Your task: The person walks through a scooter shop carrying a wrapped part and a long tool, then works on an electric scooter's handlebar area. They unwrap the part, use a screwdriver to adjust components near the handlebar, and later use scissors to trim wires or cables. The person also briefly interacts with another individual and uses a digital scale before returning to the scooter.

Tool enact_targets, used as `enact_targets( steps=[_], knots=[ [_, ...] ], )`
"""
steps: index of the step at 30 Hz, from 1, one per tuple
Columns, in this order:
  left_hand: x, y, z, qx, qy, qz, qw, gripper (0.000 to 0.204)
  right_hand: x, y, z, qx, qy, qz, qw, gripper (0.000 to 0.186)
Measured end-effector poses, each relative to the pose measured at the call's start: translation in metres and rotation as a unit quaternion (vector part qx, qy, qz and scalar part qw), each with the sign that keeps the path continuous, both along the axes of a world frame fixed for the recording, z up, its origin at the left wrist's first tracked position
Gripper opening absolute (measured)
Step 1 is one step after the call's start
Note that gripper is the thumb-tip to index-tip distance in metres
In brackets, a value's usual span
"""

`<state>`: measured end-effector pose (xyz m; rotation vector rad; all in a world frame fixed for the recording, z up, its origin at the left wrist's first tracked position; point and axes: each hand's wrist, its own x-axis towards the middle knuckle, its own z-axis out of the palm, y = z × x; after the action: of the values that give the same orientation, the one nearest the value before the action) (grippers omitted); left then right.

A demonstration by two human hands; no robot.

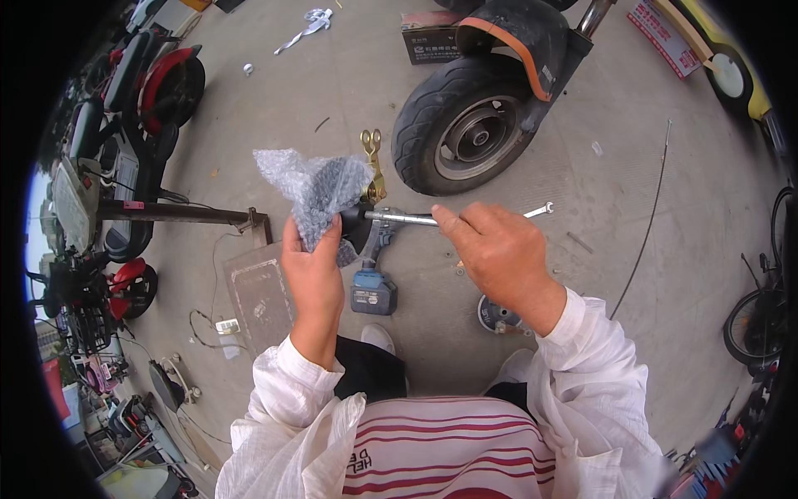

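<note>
My left hand (314,262) is closed round a part in bubble wrap (324,187), its thumb and fingers pressing from both sides. A black, rounded end (356,226) of the part shows out of the wrapping. From there a silver rod (403,218) reaches to my right hand (499,254). My right hand is closed on a silver wrench (540,210), whose open jaw sticks out to the right. Whether rod and wrench join is hidden by the fingers. Just beyond the black end is a brass-coloured bracket (372,158) with two loops; whether it touches the part I cannot tell.
Below my hands a cordless power tool (374,287) stands on the concrete floor. A scooter's front wheel (470,129) is ahead. A round metal hub part (496,316) lies by my right foot. A cable (647,212) lies right; parked scooters (125,166) line the left.
</note>
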<state>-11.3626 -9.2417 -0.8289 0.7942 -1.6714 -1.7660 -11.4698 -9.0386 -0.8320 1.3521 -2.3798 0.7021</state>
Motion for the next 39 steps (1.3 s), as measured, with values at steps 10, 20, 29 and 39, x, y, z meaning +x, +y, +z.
enact_targets(
  steps=[10,20,29,39],
  knots=[
    [0.0,0.008,0.005,-0.119,-0.063,-0.036,0.99,0.03,0.016,-0.016,0.003,0.004,-0.166,0.008,0.986,0.014],
    [0.0,0.009,0.001,-0.101,-0.064,-0.043,0.992,0.03,0.021,-0.018,0.008,0.046,-0.241,0.014,0.969,0.016],
    [0.005,-0.019,-0.033,-0.085,-0.19,-0.081,0.975,0.03,0.01,0.077,-0.018,0.094,-0.42,-0.054,0.901,0.02],
    [0.056,0.038,-0.196,0.203,-0.456,-0.336,0.798,0.04,0.086,0.296,-0.316,0.008,-0.462,-0.458,0.759,0.022]
  ],
)
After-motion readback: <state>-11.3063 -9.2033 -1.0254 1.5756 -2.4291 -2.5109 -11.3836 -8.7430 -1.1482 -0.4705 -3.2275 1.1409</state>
